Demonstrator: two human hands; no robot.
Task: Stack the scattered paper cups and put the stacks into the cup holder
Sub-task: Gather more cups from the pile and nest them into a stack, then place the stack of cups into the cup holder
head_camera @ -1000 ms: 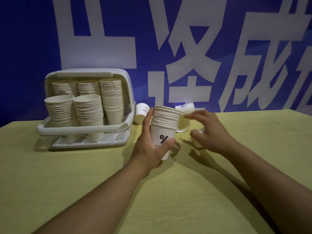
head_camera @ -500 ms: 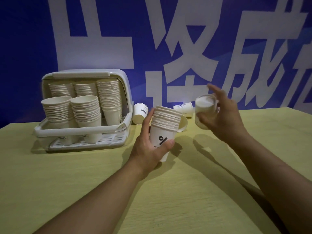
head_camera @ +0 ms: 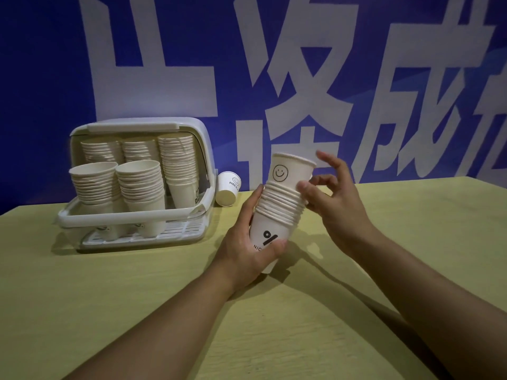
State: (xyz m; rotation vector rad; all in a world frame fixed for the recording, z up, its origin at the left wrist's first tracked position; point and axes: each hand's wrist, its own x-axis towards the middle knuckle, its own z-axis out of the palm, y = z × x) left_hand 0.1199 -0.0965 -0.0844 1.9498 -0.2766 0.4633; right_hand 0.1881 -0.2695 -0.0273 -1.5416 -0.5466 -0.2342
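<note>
My left hand [head_camera: 248,250] grips the bottom of a stack of white paper cups [head_camera: 277,212], held above the table and tilted slightly right. A smiley-face cup [head_camera: 289,171] sits in the top of the stack, sticking out well above the rims below. My right hand [head_camera: 333,196] pinches that cup's right side with thumb and forefinger, its other fingers spread. The white cup holder [head_camera: 131,219] stands at the left with its lid up, and several cup stacks are inside it. One loose cup [head_camera: 228,189] lies on its side beside the holder.
The yellow-green table [head_camera: 137,297] runs to a blue wall with large white characters. Its far edge meets the wall just behind the holder and the loose cup.
My right hand lifted a single cup from the table, carried it left and set it into the top of the stack. The left hand raised the stack slightly.
</note>
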